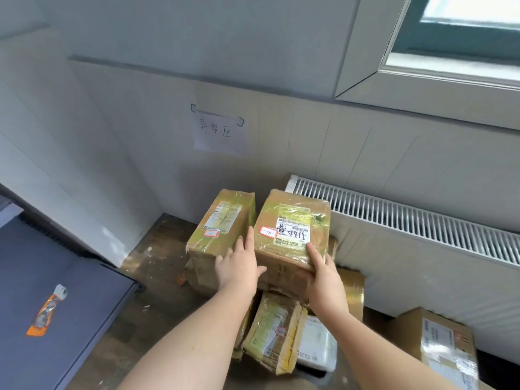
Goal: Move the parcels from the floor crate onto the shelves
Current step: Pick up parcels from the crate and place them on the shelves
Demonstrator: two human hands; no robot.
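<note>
- Yellow-taped flat cardboard parcel [270, 339] lies nearest, low in the pile, untouched.
- Left hand [239, 266] presses straight fingers on the side of the brown taped cardboard box with white label [292, 235]. Right hand [326, 280] pinches its near corner, thumb on top. This looks like a two-sided hold for lifting.
- The box tops the pile beside a taller taped carton [219, 223]; no shelf in view.

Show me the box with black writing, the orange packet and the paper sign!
box with black writing [292, 235]: head view, on its white label.
orange packet [46, 312]: head view, on its middle.
paper sign [218, 133]: head view, on its handwritten middle.
</note>
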